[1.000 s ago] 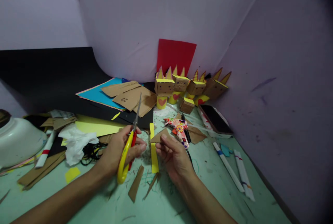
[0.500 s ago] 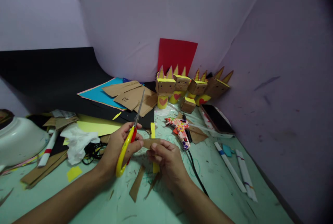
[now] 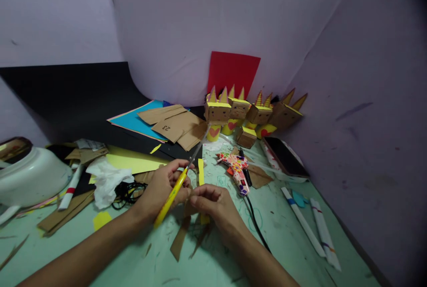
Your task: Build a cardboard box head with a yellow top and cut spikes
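My left hand [image 3: 163,189] is closed round yellow-handled scissors [image 3: 171,198], whose blades point up and away. My right hand [image 3: 218,209] pinches a small brown cardboard piece [image 3: 189,209]. The fingertips of both hands meet at its upper edge, partly covering it. A yellow paper strip [image 3: 201,171] lies on the table behind and below the right fingers. Under the hands rest a narrow cardboard offcut [image 3: 180,240] and a thinner scrap [image 3: 201,240].
A patterned glue gun [image 3: 236,171] with a black cord lies right of my hands. Behind stand several cardboard figures with pointed ears [image 3: 218,113]. Cardboard sheets [image 3: 170,127], crumpled tissue [image 3: 110,182] and a white vessel [image 3: 33,175] are left. A phone [image 3: 287,155] and white rolled sticks [image 3: 302,220] lie right.
The cardboard piece has turned from lying level between my hands to hanging down below the fingertips. My hands have come closer together, and the scissors have tilted further right.
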`<state>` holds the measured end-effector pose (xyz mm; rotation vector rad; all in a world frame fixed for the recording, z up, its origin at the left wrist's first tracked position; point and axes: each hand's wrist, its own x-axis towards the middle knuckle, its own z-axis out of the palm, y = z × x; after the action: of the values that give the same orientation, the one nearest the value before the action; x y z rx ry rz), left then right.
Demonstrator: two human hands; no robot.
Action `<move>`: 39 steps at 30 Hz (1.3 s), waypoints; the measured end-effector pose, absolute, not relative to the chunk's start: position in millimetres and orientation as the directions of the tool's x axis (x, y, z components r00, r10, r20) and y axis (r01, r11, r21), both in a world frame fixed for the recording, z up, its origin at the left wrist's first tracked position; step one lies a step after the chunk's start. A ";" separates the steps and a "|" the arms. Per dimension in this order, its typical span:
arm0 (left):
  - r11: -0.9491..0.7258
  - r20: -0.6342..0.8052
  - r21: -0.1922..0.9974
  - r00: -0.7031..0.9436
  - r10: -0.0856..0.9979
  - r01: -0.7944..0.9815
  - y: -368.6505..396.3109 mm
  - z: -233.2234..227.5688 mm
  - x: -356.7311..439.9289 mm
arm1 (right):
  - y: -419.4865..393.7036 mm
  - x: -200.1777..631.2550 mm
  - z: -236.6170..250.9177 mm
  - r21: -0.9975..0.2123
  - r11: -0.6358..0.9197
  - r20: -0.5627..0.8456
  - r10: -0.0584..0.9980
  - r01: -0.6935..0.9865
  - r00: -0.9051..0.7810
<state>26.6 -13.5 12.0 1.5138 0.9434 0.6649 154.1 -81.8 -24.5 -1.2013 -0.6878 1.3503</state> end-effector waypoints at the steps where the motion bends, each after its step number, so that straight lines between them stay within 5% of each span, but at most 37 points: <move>1: 0.005 -0.109 0.981 0.523 0.846 0.196 -13.4 11.5 27.0 | -81.4 154.0 -24.5 -0.918 -0.183 -0.259 0.949 -0.352 0.181; 7: -0.029 -0.082 0.979 0.513 0.854 0.204 -14.3 10.6 28.4 | -79.0 158.6 -27.5 -0.923 -0.175 -0.261 0.939 -0.342 0.223; 14: -0.198 0.051 0.936 0.444 0.894 0.291 -11.1 3.8 20.7 | -78.7 170.4 -30.1 -0.845 -0.073 -0.248 0.931 -0.529 0.268; 26: -0.065 -0.011 0.988 0.483 0.876 0.140 -29.5 -5.1 30.2 | -79.7 164.3 -27.5 -0.841 0.009 -0.226 0.903 -0.540 0.366; 39: -0.167 0.064 0.969 0.474 0.878 0.180 -32.0 -5.8 32.2 | -79.8 164.4 -36.5 -0.888 0.048 -0.138 0.920 -0.457 0.366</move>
<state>32.2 -32.0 -5.8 1.6453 0.9266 0.8107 164.4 -79.8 -36.5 -1.0524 -0.5542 1.1359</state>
